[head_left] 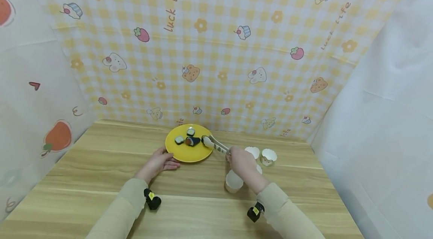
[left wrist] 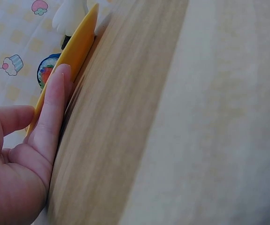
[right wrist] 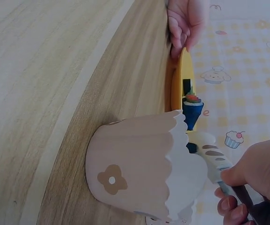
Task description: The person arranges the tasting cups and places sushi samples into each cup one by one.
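Observation:
A yellow plate (head_left: 189,155) stands on the table with several toy sushi pieces on it, among them a dark cone-shaped hand roll (head_left: 193,141) with a red and green top. At its near-left rim, my left hand (head_left: 158,164) grips the edge, thumb over the rim and fingers along its outer side and underside. My right hand (head_left: 242,162) holds tongs (head_left: 219,147) with white tips and dark handles. Those tips reach over the plate's right side, at a dark sushi roll (head_left: 204,139). Whether they pinch it firmly I cannot tell. In the right wrist view, a cup partly hides the tips.
Several scalloped cups stand around and below my right hand: a pale pink one (head_left: 234,182) nearest, others (head_left: 268,156) farther right. A brown flower marks one cup (right wrist: 130,168). A checked cloth (head_left: 209,92) hangs behind the wooden table (head_left: 189,209), with white cloths at both sides.

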`<state>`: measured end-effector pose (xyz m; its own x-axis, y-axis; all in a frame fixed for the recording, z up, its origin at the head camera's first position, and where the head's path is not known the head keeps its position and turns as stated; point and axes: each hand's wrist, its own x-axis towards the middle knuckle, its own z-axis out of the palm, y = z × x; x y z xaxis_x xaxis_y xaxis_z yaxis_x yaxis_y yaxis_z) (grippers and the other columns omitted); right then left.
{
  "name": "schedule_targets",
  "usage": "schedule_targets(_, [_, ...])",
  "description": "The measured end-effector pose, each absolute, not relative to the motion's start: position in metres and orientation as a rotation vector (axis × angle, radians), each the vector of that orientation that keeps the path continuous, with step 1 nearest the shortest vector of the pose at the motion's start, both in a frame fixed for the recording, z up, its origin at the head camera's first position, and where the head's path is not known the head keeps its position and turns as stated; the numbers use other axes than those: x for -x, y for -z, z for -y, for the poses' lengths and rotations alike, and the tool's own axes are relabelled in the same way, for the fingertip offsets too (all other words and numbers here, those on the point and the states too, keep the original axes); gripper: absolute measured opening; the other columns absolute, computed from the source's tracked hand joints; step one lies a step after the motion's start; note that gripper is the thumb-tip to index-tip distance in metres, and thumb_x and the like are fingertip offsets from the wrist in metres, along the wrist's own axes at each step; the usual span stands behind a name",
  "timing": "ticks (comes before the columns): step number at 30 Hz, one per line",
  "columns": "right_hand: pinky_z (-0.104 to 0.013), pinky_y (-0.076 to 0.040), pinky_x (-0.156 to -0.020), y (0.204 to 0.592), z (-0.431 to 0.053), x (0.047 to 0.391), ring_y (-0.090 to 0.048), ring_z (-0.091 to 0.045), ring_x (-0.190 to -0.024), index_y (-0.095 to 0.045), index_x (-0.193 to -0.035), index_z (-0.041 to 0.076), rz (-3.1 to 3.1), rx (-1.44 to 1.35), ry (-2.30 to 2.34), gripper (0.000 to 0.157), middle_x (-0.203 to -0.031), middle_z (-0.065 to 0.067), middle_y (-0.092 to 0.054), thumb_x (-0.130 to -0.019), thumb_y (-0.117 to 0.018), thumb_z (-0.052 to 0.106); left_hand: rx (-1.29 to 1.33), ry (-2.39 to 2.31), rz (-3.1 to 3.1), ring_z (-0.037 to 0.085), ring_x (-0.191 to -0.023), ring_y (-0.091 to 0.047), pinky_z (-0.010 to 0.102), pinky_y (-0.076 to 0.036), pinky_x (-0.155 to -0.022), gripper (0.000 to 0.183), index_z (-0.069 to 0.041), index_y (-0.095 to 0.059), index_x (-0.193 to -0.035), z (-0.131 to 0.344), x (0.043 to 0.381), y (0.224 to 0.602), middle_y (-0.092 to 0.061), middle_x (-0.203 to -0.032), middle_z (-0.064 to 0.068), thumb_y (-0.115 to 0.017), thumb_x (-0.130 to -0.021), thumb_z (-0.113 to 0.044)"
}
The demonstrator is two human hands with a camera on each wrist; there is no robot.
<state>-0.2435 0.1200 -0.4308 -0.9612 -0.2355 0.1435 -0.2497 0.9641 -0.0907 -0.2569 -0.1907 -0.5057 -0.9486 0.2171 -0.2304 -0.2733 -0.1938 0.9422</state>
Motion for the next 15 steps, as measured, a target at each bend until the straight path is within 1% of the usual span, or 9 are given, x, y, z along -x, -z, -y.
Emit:
schedule_targets(6, [-0.031,-0.036,-0.036,0.4309,-0.1231,0.2421,-0.044,-0.014,-0.049,-0.058,-0.08,0.015,2.994,-0.378,-0.175,0.014,-0.062,0.004,-0.047,-0.089,-0.068,0.02,0.056,-2.214,-1.74,0.026,-0.076,-0.069,0.037,-0.059,-0.071,0.055,0.01,-0.004,-0.147,0.1904,0.2569,0.5059,-0.066,-0.086,0.019,-0.034,-0.102,-0.002])
schedule_targets(15, [-0.029,-0.035,-0.037,0.4288,-0.1296,0.2366,-0.043,-0.013,-0.049,-0.056,-0.079,0.016,2.97,-0.403,-0.183,0.018,-0.061,0.005,-0.046,-0.088,-0.07,0.021,0.073,-2.209,-1.74,0.025,-0.075,-0.069,0.036,-0.059,-0.071,0.055,0.008,-0.005,-0.147,0.19,0.2575,0.507,-0.066,-0.086,0.017,-0.034,-0.102,-0.002])
